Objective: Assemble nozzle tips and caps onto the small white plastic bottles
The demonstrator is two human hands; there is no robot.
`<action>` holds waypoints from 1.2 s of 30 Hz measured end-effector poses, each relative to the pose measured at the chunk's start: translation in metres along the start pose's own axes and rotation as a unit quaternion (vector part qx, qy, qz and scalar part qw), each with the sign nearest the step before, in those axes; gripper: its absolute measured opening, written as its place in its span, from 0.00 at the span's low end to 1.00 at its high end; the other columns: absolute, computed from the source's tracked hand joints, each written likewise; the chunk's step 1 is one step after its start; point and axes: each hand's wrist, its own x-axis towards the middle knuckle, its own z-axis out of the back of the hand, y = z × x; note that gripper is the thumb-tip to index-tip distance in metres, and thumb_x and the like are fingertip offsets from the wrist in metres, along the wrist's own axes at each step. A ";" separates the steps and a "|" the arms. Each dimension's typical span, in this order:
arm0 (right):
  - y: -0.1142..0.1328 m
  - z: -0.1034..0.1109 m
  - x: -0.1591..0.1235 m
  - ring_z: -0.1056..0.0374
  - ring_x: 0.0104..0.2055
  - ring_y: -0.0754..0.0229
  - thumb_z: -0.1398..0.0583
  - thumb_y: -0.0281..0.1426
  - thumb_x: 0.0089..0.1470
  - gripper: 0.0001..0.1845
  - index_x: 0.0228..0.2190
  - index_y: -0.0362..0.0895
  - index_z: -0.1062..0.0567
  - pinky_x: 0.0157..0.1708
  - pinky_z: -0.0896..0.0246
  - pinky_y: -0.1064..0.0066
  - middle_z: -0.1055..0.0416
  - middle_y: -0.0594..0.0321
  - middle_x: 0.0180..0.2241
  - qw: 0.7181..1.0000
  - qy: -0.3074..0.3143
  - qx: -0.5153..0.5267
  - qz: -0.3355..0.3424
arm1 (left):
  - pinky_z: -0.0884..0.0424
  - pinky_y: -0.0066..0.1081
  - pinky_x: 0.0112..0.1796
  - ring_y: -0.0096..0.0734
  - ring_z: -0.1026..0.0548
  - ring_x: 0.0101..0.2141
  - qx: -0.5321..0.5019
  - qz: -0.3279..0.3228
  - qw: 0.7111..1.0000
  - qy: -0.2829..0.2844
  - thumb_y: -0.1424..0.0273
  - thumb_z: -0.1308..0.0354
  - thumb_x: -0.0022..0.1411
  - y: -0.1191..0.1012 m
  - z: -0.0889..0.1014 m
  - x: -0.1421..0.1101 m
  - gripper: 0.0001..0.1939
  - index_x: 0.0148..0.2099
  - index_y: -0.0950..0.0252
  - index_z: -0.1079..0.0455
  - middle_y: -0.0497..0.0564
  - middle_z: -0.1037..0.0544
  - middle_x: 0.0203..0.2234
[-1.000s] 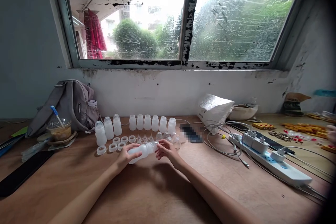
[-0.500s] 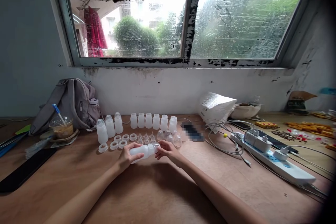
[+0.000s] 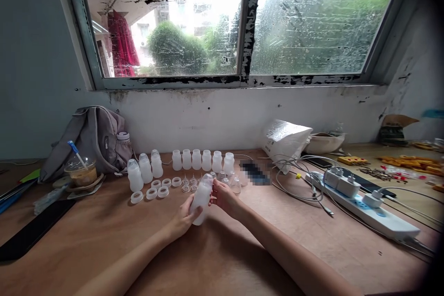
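Observation:
A frosted white baby bottle (image 3: pixel 200 201) stands tilted in front of me, its clear cap end leaning up and to the right. My left hand (image 3: pixel 186 216) is wrapped round its lower body. At the upper right side my right hand (image 3: pixel 225 197) has its fingers closed against the cap and neck. Behind the bottle are clear nipples (image 3: pixel 185 185), partly hidden, and clear domed caps (image 3: pixel 236 185). White collar rings (image 3: pixel 151 193) lie to the left. Three capped bottles (image 3: pixel 135 176) stand at the back left, and several open bottles (image 3: pixel 196 159) form a row near the wall.
At left are a grey backpack (image 3: pixel 93 138), an iced drink cup (image 3: pixel 80 172) and a black flat object (image 3: pixel 38 229). To the right lie a white bag (image 3: pixel 286 143), tangled cables (image 3: pixel 294 189), a power strip (image 3: pixel 385 222) and yellow parts (image 3: pixel 409 164).
The bottle has swung from lying nearly level to a steep upright tilt. Both hands have moved with it, the left one to the right, and still hold it.

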 end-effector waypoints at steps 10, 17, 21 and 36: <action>0.000 -0.002 -0.004 0.37 0.25 0.65 0.45 0.39 0.49 0.14 0.35 0.43 0.30 0.25 0.39 0.72 0.35 0.63 0.28 0.999 0.045 0.019 -0.023 | 0.34 0.35 0.38 0.40 0.30 0.39 -0.031 0.007 0.999 0.009 0.62 0.40 0.48 0.024 0.002 0.003 0.25 0.46 0.65 0.44 0.55 0.28 0.37; -0.018 0.011 0.004 0.39 0.21 0.67 0.46 0.39 0.50 0.13 0.34 0.43 0.32 0.21 0.39 0.73 0.35 0.64 0.25 0.997 -0.018 0.020 -0.072 | 0.39 0.36 0.45 0.41 0.38 0.49 0.157 -0.060 0.979 -0.117 0.61 0.43 0.50 -0.016 0.015 0.009 0.30 0.53 0.62 0.46 0.56 0.37 0.49; -0.022 0.016 0.007 0.39 0.21 0.68 0.45 0.39 0.49 0.13 0.33 0.43 0.32 0.20 0.40 0.74 0.36 0.65 0.25 0.997 -0.017 0.043 -0.067 | 0.36 0.32 0.40 0.35 0.31 0.39 0.265 -0.109 0.956 -0.064 0.61 0.45 0.51 -0.053 0.031 0.028 0.18 0.44 0.62 0.35 0.51 0.28 0.38; -0.026 0.014 0.003 0.40 0.19 0.69 0.42 0.38 0.46 0.15 0.34 0.42 0.32 0.18 0.42 0.76 0.36 0.66 0.24 0.997 0.024 -0.007 -0.067 | 0.36 0.31 0.37 0.39 0.29 0.38 0.552 0.096 0.819 -0.124 0.56 0.48 0.49 -0.048 0.153 0.140 0.18 0.38 0.63 0.34 0.52 0.25 0.35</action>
